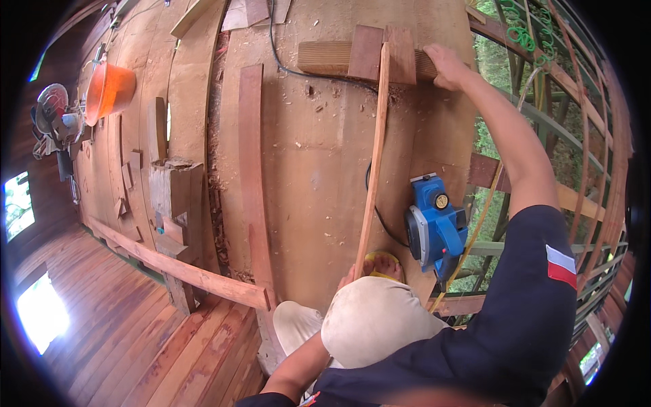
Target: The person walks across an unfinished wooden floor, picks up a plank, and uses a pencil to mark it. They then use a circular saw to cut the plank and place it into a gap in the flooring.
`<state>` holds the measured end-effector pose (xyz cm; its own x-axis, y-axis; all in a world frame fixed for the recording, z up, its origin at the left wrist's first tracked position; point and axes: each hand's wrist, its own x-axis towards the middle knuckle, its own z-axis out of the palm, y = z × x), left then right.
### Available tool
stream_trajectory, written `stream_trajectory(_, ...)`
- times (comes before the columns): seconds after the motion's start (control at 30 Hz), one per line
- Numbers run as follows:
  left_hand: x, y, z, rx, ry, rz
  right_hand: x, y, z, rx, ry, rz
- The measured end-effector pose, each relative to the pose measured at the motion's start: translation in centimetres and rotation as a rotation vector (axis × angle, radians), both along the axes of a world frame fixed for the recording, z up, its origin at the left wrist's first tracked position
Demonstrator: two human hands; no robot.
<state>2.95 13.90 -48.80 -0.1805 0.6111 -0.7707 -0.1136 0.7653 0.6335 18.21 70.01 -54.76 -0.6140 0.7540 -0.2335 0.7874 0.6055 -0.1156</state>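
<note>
A long, narrow wooden strip [375, 156] runs from beside my knee up to a thick wooden beam [324, 58] lying crosswise at the far side. My left hand [347, 277] grips the strip's near end; my knee hides most of that hand. Two reddish wood blocks, a left one [365, 53] and a right one [400, 57], lie across the beam, and the strip's far end rests between them. With my arm stretched forward, my right hand [446, 66] is closed around the beam's right end. A blue electric planer [437, 227] sits to the right of the strip.
Wood shavings and a black cord [288, 70] lie on the boards. A reddish plank [251, 169] lies left of the strip. Farther left are a weathered post [175, 190], a rail [183, 264] and an orange bucket [110, 93]. Open framework with greenery borders the right; a yellow cord [483, 217] hangs there.
</note>
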Motion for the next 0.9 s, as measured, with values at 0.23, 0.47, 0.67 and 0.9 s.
stream_trajectory(0.23,-2.6,1.7,2.8,0.003,-0.069,0.067,-0.8,1.1,1.1,-0.176,-0.015,-0.031)
stream_trajectory(0.47,-2.7,-0.7,-3.4,0.008,0.218,-0.111,-8.7,5.2,-3.3,-0.03,0.674,-0.484)
stream_trajectory(0.67,-1.6,-0.4,-3.7,0.022,0.13,0.039,-11.1,4.1,-3.7,0.088,0.486,-0.488)
stream_trajectory(0.9,-2.3,0.6,-3.8,-0.05,0.14,-0.062,-11.2,3.2,-3.0,0.083,0.488,-0.535)
